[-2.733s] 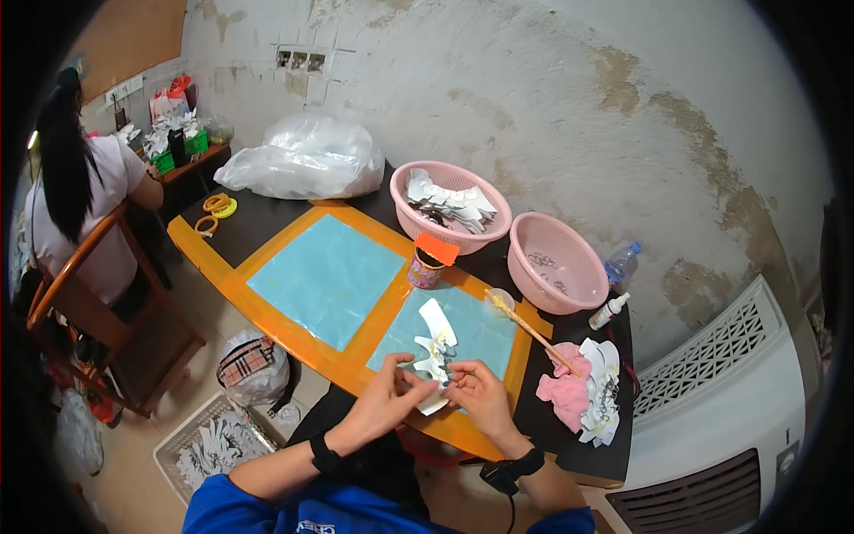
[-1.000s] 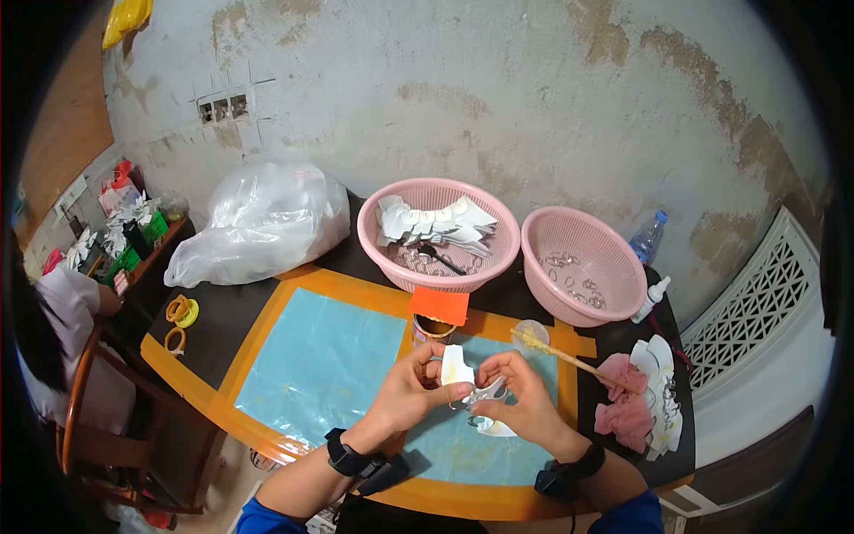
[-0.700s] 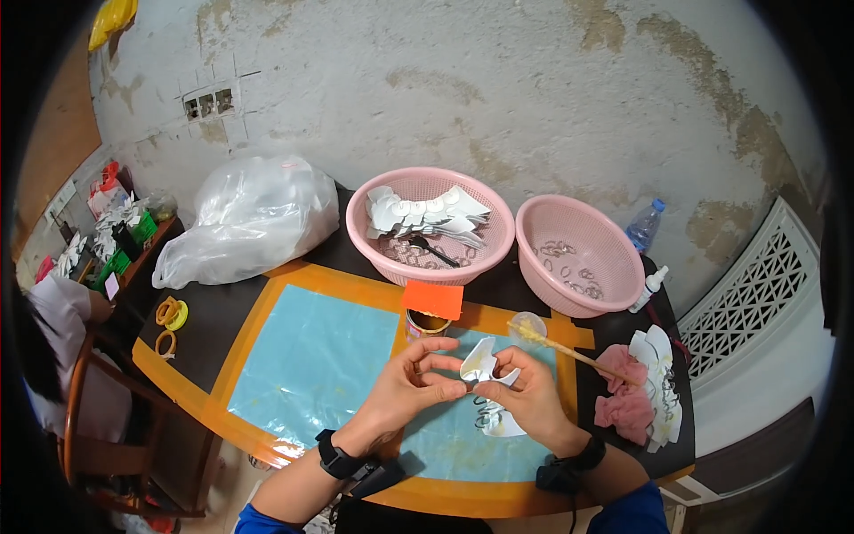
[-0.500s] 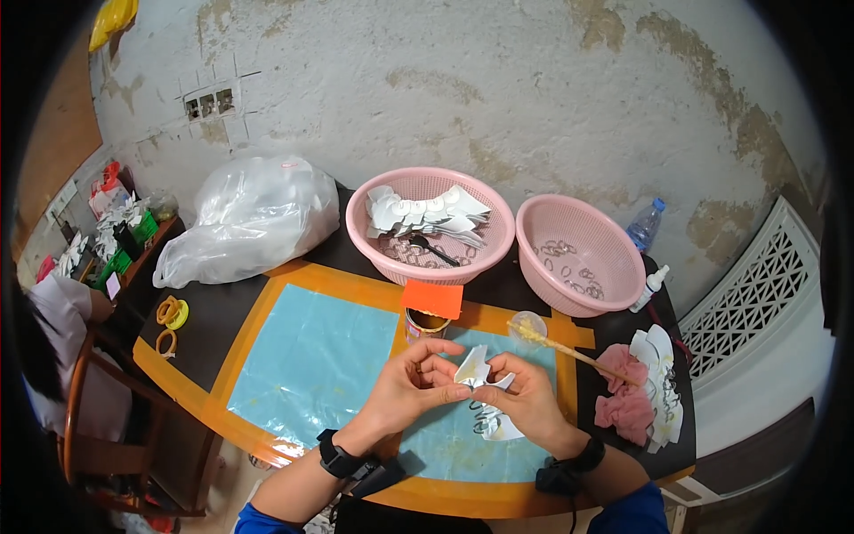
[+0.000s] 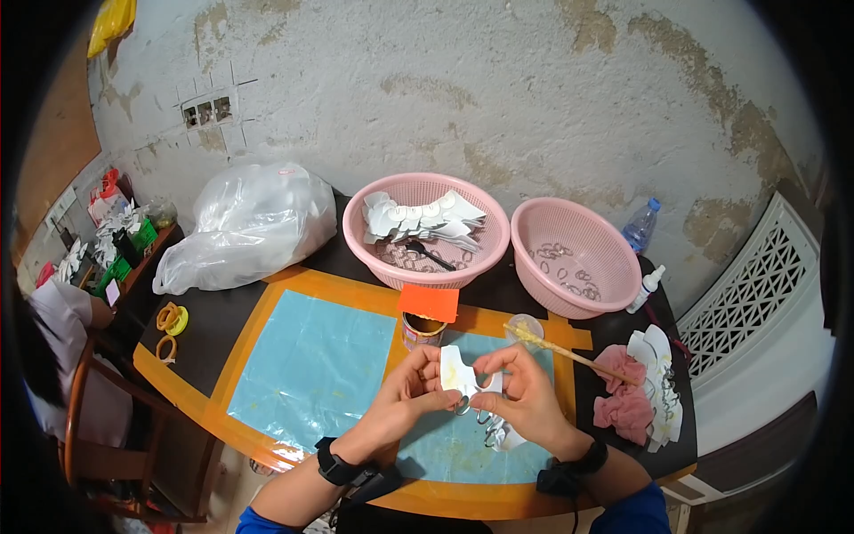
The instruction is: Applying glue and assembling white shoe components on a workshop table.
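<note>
A white cut-out piece (image 5: 455, 368) with yellowish smears is raised above the table, pinched at its left side between the thumb and fingers of my left hand (image 5: 411, 392). My right hand (image 5: 527, 396) grips its right side beside a curved notch. A thin metal ring (image 5: 463, 405) hangs at the piece's lower edge, close to my left thumb. Below my hands, more white pieces with metal rings (image 5: 503, 434) lie on the blue sheet (image 5: 320, 351), partly hidden. Just beyond my fingers stands an open tin (image 5: 422, 332) with an orange card (image 5: 429, 303) across its top.
A glue-smeared stick (image 5: 569, 354) rests over a small clear cup (image 5: 523, 327), reaching a pink cloth (image 5: 621, 405) beside stacked white pieces (image 5: 656, 383). Two pink baskets (image 5: 427, 278) (image 5: 578, 307) stand behind, near a plastic bag (image 5: 258, 222). A person (image 5: 67, 329) sits at far left.
The white piece has turned in my hands, from tilted and bent to more upright and facing me. A metal ring now shows at its lower edge.
</note>
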Available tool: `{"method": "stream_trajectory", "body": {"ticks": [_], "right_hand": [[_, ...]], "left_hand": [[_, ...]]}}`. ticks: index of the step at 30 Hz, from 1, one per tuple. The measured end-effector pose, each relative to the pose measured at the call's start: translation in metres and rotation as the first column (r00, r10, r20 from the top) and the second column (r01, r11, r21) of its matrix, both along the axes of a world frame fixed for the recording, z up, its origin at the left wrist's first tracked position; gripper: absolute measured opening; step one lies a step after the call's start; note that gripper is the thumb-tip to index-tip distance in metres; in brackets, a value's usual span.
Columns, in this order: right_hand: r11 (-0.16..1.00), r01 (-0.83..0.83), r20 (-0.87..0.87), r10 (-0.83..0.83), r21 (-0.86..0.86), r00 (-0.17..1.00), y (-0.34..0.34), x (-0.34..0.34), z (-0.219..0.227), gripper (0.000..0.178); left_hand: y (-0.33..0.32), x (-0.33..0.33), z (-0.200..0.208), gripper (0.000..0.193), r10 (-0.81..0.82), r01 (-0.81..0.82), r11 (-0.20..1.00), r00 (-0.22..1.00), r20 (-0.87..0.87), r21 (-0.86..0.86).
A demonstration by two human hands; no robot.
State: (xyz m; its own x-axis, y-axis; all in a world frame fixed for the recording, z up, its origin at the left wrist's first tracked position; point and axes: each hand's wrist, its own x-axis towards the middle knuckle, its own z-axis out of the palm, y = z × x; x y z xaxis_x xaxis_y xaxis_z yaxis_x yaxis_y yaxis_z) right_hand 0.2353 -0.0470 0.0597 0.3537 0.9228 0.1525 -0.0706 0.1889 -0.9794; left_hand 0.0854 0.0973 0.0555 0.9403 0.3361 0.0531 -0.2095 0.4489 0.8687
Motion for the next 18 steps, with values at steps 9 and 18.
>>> {"method": "stream_trajectory", "body": {"ticks": [9,18], "right_hand": [[0.996,0.071,0.289,-0.084,0.058,0.954,0.000,0.004,-0.005,0.016],[0.989,0.116,0.371,-0.140,0.086,0.918,-0.002,0.003,-0.004,0.014]], "left_hand": [[-0.013,-0.002,0.004,0.059,0.133,-0.163,0.959,0.981,0.140,0.230],[-0.008,-0.005,0.010,0.045,0.212,-0.372,0.475,0.928,0.307,0.797]]}}
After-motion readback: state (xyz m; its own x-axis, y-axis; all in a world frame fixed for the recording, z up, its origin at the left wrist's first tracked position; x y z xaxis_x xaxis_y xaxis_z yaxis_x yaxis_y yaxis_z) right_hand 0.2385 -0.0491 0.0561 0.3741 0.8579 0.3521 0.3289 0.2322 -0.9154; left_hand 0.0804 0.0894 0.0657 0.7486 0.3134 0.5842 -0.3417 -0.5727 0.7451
